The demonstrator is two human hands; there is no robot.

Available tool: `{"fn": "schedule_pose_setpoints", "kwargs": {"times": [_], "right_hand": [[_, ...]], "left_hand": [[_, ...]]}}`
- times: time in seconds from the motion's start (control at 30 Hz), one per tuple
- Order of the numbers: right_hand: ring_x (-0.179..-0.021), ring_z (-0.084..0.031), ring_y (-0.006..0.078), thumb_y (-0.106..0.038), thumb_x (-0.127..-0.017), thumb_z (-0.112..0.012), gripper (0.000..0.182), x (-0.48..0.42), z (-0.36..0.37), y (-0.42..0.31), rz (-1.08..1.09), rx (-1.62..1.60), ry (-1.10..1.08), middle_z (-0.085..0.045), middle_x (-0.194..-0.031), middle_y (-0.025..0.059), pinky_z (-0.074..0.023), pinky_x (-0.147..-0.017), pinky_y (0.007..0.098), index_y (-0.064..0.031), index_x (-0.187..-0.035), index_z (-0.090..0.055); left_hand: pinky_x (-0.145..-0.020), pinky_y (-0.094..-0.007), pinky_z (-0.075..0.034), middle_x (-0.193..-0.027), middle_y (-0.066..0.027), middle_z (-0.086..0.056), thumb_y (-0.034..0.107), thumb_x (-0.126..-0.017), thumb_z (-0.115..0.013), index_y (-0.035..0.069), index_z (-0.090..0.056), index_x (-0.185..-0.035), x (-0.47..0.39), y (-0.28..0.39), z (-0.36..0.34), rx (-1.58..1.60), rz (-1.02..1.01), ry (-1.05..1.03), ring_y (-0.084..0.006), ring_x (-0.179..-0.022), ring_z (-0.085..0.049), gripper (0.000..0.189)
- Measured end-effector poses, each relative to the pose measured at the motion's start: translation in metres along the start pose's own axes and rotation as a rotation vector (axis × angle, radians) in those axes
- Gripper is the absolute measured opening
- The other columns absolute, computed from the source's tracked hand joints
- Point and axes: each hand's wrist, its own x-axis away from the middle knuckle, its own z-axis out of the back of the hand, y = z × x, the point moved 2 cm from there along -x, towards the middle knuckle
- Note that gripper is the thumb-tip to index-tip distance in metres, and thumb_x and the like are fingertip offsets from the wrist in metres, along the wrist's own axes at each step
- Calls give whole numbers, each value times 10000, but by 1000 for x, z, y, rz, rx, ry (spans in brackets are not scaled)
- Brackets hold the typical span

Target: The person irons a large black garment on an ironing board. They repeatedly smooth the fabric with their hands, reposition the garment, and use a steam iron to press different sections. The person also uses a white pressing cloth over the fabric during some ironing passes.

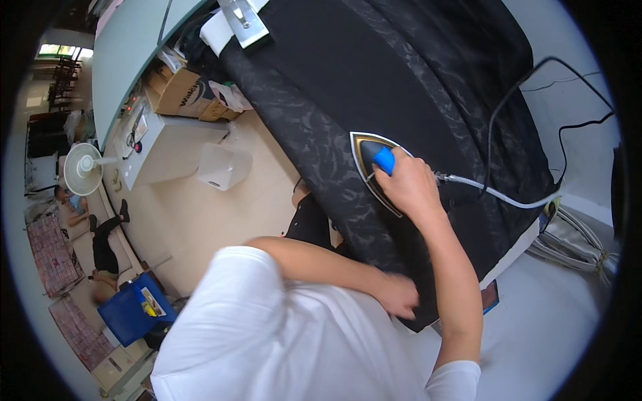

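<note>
My right hand [409, 183] is closed around the blue handle [384, 160] of a steam iron [368, 148]. The iron rests on black fabric [321, 60] with a faint leaf-like pattern along its bands, its tip towards the upper left. From its rear a pale hose [496, 193] runs to the right. Close to my body, my left hand [399, 296] is blurred, at the near end of the cloth. Its fingers look curled, but whether they pinch the fabric cannot be made out.
A metal plate with a handle [244, 22] sits at the fabric's far left end. Black cable [501, 100] loops at right. A phone [490, 295] lies near my right forearm. Left are a translucent bin [224, 166], cardboard box [183, 95], fan [83, 169] and people on a sofa [83, 230].
</note>
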Motion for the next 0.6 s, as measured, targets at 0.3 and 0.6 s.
{"fn": "schedule_pose_setpoints", "kwargs": {"times": [0.3, 0.6], "right_hand": [[-852, -750, 448, -224, -844, -774, 243, -9, 2, -18, -212, 0, 38, -743, -867, 285, -602, -820, 516, -9, -954, -749], [-769, -749, 398, -216, -840, -750, 213, -72, -2, -98, -277, 24, -22, -740, -801, 233, -599, -787, 472, -33, -948, -761]], "left_hand": [[-1292, -543, -272, -1649, -248, -415, 231, -970, -716, -56, -476, -1544, 348, -82, 272, -1025, 445, 888, -409, -1540, -391, 686], [-1326, -533, -166, -1738, -178, -321, 434, -1010, -654, 96, -418, -1652, 425, -118, 353, -1049, 381, 591, -360, -1624, -267, 763]]}}
